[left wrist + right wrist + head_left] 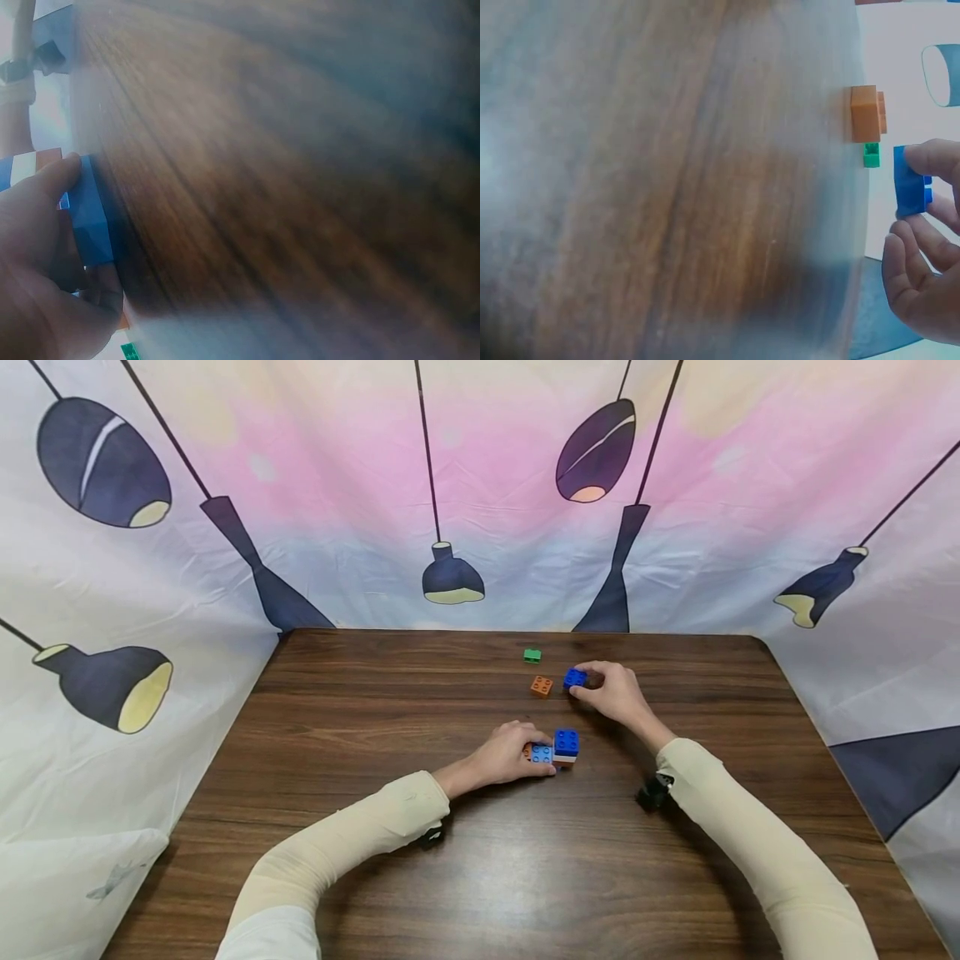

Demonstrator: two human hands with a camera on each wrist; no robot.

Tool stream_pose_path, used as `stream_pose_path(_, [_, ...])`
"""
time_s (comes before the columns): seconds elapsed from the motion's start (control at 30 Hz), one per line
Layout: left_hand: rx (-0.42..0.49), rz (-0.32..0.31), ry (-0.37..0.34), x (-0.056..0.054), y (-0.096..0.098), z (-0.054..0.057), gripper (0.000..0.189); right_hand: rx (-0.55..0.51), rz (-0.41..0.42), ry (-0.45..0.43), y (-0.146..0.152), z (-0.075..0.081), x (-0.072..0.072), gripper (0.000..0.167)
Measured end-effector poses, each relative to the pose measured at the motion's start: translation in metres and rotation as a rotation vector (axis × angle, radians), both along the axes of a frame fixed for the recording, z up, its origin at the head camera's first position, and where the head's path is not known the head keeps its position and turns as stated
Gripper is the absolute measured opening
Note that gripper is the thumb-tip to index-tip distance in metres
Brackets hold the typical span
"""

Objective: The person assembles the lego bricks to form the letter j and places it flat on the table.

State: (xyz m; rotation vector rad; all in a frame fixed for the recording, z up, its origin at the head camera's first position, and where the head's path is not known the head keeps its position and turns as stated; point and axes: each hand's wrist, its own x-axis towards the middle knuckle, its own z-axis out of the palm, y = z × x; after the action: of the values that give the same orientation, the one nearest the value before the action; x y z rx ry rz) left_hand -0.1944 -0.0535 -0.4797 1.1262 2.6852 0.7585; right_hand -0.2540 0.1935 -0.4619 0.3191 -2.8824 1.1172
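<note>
My left hand [504,755] grips a joined cluster of toy building bricks near the middle of the table. On the cluster, a light blue brick [542,754] shows between thumb and fingers, with a bit of orange beside it. Its right end has a dark blue brick [566,742] on top of white and orange layers. Farther back, my right hand [618,693] pinches a separate blue brick [909,181] between thumb and fingers, its studs facing up. In the right wrist view this brick stands out against the pale backdrop, raised off the tabletop.
An orange brick [542,686] lies just left of the right hand's brick. Behind it, toward the far edge, sits a small green brick [532,656]. The dark wood table [360,693] meets a hanging cloth [375,510] printed with lamps at its back and sides.
</note>
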Motion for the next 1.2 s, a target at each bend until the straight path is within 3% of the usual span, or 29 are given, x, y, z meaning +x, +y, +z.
stream_pose_path(0.4, [-0.003, 0.004, -0.003, 0.0, 0.0, 0.001, 0.045, -0.037, 0.046, 0.008, 0.001, 0.011, 0.013, 0.046])
stream_pose_path(1.2, [0.001, 0.005, 0.007, 0.0, 0.0, -0.001, 0.046, -0.065, 0.128, 0.106, -0.003, 0.036, 0.051, 0.041])
